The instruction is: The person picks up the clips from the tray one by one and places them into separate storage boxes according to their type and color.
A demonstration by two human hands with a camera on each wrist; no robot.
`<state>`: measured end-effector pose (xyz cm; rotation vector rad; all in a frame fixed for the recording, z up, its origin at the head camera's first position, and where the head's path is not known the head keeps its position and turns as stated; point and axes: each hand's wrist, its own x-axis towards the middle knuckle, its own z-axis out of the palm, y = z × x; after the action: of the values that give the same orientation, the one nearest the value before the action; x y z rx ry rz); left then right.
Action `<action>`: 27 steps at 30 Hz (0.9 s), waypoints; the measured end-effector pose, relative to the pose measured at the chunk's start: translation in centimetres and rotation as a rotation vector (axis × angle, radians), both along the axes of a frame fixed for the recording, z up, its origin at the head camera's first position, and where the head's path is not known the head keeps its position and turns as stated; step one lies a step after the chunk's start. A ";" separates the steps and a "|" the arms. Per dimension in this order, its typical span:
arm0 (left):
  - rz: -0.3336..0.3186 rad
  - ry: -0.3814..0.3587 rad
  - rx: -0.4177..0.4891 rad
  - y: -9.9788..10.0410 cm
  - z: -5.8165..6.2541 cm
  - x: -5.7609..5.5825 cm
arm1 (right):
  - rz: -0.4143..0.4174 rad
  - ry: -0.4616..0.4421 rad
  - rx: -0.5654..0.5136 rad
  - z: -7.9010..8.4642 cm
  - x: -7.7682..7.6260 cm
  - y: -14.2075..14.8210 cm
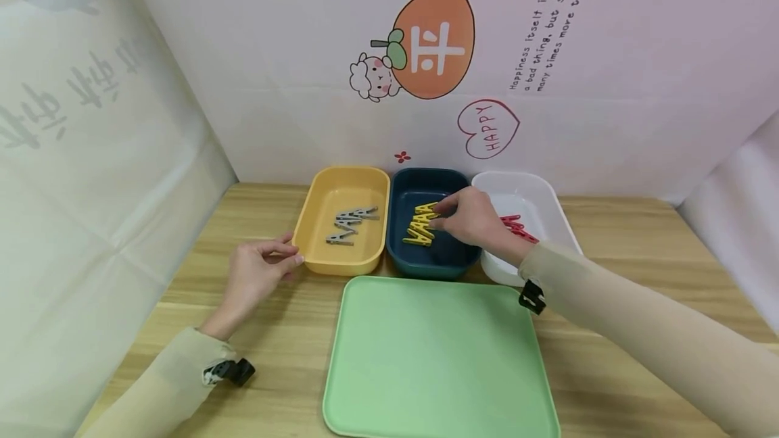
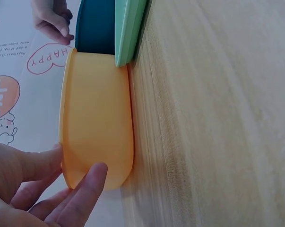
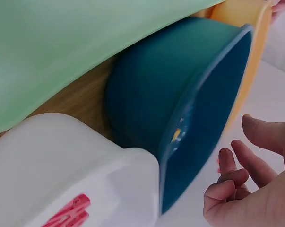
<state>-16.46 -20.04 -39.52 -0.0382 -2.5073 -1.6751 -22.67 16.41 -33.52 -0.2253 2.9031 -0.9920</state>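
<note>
My left hand [image 1: 258, 272] rests at the near left corner of a yellow bin [image 1: 345, 268]; in the left wrist view its fairly straight fingers [image 2: 96, 176] touch the bin's outer wall. Grey clothespins [image 1: 347, 225] lie inside that bin. My right hand [image 1: 471, 220] hovers over the dark blue bin [image 1: 429, 269], fingertips beside several yellow clothespins [image 1: 420, 230]. In the right wrist view, thumb and fingers stand apart, with no clothespin visible between them. Red clothespins [image 1: 514, 225] lie in the white bin [image 1: 556, 218], partly hidden by my right wrist.
A light green tray [image 1: 441, 357] lies in front of the bins. The three bins stand side by side on a wooden table [image 1: 280, 370], against a printed white cloth [image 1: 292, 53]. My right forearm crosses above the white bin's near part.
</note>
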 end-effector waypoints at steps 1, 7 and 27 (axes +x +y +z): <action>-0.001 -0.002 -0.002 0.0 0.0 0.0 | 0.006 0.011 0.002 0.2 0.5 0.2; -0.015 0.004 -0.025 -0.3 0.2 0.0 | 0.078 0.154 -0.015 0.7 3.9 1.6; -0.127 0.269 -0.616 0.5 7.0 -0.3 | 0.205 0.369 0.029 1.2 7.9 7.6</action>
<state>-16.74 -19.57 -32.53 -0.4520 -2.7301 -0.7956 -14.77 24.06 -32.34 -0.7639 3.1234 -0.9605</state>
